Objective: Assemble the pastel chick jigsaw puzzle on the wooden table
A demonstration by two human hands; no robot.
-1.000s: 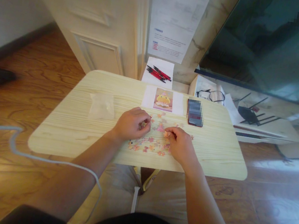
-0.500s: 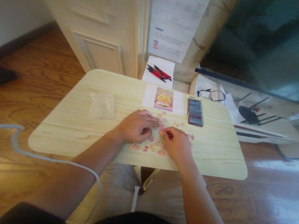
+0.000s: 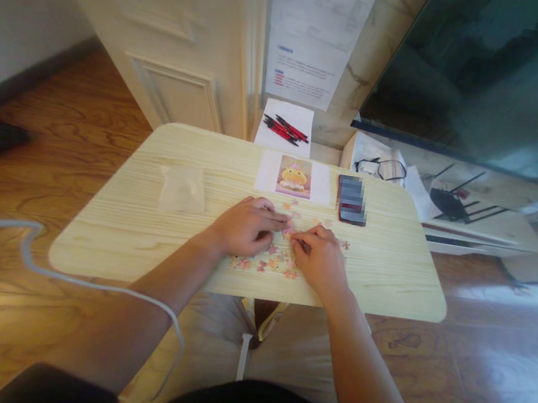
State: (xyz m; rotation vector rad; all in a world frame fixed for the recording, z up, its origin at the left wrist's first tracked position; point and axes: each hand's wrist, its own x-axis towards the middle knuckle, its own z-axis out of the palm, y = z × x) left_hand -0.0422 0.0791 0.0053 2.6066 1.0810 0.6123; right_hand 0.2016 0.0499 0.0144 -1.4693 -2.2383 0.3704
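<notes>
Small pink and orange jigsaw puzzle pieces (image 3: 290, 273) lie scattered over the light wooden table (image 3: 123, 227). My left hand (image 3: 247, 227) rests among them with its fingers stretched out; the index fingertip touches a pink puzzle piece (image 3: 287, 232). Opposite it, my right hand (image 3: 322, 258) pinches thumb and index finger together at the right side of that pink spot, on a puzzle piece mostly hidden by the fingertips. More pieces are covered by both hands. Just beyond them lies a printed picture (image 3: 294, 178) of a yellow cartoon figure on white paper.
A phone (image 3: 351, 200) lies at the table's back right, and a clear plastic bag (image 3: 184, 190) on the left. Red and black pens (image 3: 286, 130) sit on paper behind the table. A white cable (image 3: 99, 286) crosses over my left forearm.
My right hand has shifted very slightly left, its fingertips closer to the pink piece. My left hand stays almost where it was.
</notes>
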